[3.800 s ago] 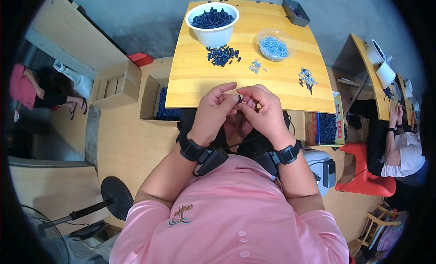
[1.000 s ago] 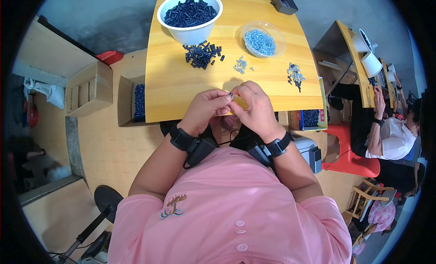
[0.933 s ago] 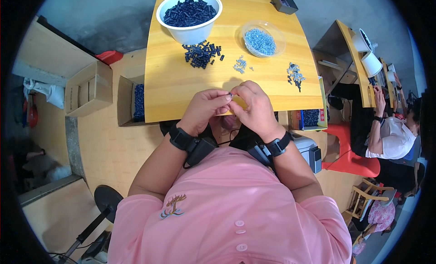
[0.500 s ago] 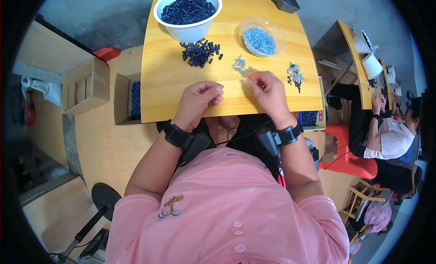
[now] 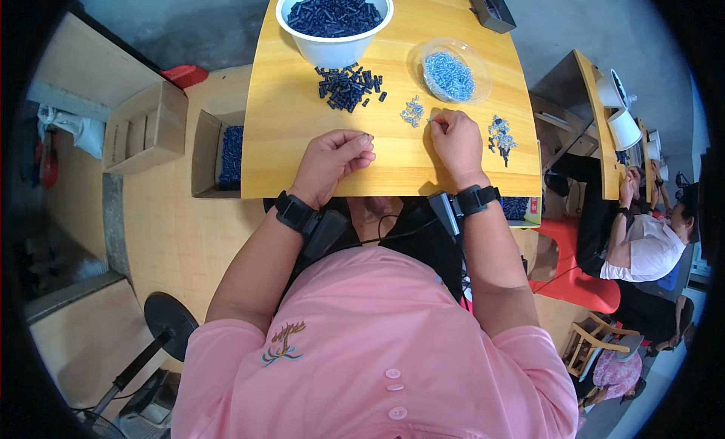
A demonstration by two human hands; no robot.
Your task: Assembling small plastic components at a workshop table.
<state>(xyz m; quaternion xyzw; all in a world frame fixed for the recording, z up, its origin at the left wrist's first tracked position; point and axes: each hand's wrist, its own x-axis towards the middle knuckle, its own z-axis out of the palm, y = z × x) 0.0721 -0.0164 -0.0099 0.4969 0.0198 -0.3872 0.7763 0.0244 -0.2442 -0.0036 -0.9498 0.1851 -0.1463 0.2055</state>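
My left hand (image 5: pixel 332 163) is closed in a pinch over the near part of the table; whatever sits at its fingertips is too small to make out. My right hand (image 5: pixel 458 143) is also closed, with a small silvery piece (image 5: pixel 430 120) showing at its fingertips. Just beyond it lies a little heap of small silvery pieces (image 5: pixel 412 112). A pile of short black plastic parts (image 5: pixel 347 88) is spread farther out, left of centre. To the right of my right hand is a mixed cluster of silvery and black pieces (image 5: pixel 501 135).
A white tub (image 5: pixel 332 50) full of black parts stands at the back left. Right of it is a clear round bowl (image 5: pixel 483 92) of silvery pieces. A dark tray (image 5: pixel 491 9) sits at the far right corner. Cardboard boxes flank the table, and a co-worker (image 5: pixel 646 243) sits to the right.
My right hand has moved out toward the small silvery heap, its fingertips coming together on a piece. My left hand keeps its pinch. The whole view has shifted slightly.
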